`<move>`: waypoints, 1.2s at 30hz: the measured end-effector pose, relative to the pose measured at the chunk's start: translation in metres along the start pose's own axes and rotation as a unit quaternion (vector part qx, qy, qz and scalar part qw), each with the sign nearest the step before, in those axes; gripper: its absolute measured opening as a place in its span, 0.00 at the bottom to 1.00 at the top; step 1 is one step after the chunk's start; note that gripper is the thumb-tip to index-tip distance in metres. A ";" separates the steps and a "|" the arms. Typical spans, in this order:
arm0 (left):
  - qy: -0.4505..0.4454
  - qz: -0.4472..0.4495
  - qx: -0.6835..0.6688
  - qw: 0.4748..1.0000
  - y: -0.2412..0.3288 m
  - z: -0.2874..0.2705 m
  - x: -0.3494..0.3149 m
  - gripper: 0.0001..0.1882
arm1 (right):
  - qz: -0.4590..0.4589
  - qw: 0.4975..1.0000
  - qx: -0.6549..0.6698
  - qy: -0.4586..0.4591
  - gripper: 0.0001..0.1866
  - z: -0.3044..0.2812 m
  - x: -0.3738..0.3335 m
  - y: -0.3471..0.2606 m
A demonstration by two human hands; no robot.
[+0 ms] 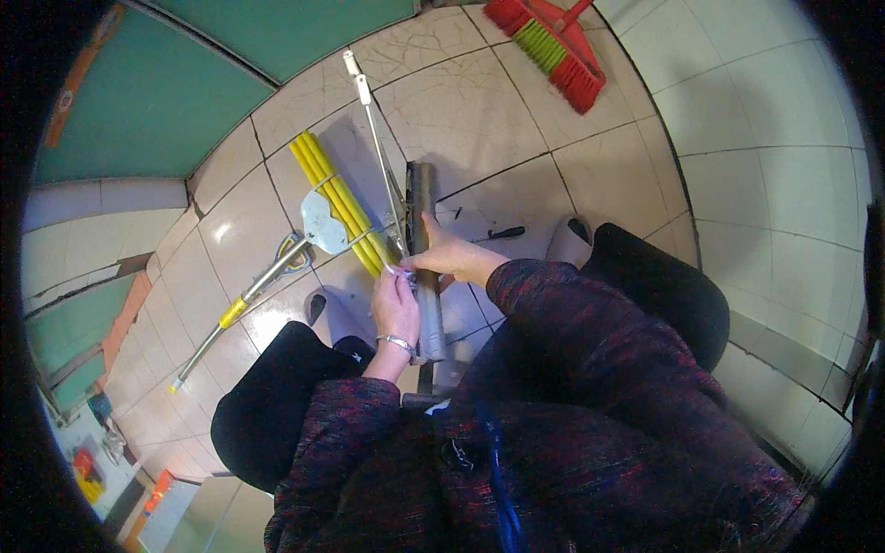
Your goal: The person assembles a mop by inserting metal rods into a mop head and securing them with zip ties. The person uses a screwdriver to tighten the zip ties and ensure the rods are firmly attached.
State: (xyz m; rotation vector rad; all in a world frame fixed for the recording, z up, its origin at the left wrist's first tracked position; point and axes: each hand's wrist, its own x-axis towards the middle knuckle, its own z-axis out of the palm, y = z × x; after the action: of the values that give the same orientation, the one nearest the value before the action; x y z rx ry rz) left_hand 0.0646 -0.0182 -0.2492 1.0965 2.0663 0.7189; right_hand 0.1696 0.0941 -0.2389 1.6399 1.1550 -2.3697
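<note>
over tiled floor [461,101] | right hand [458,259], part hidden, wraps grey bar [430,318] | left hand [396,311] half-closed, contents unclear

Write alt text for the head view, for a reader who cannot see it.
A person's right hand grips a long grey bar, the left hand at its left side, over a tiled floor. Yellow bars and a metal pole are to the left; a red broom is at upper right.

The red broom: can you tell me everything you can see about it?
The broom is red and looks like plastic. Its bristles are red at both ends, with a yellow-green block between. It rests slanted on the tiled floor, near the wall. Its handle runs out of the picture's top.
</note>
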 end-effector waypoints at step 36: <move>-0.023 0.000 0.013 1.000 0.000 -0.006 0.018 0.10 | -0.057 0.994 0.013 -0.088 0.52 -0.027 0.026 0.036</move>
State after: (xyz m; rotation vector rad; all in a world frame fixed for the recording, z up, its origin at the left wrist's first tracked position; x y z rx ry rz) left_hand 0.0524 -0.0036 -0.2509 1.1170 2.0437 0.6619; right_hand 0.1942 0.0935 -0.2847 1.3728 1.2185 -2.5471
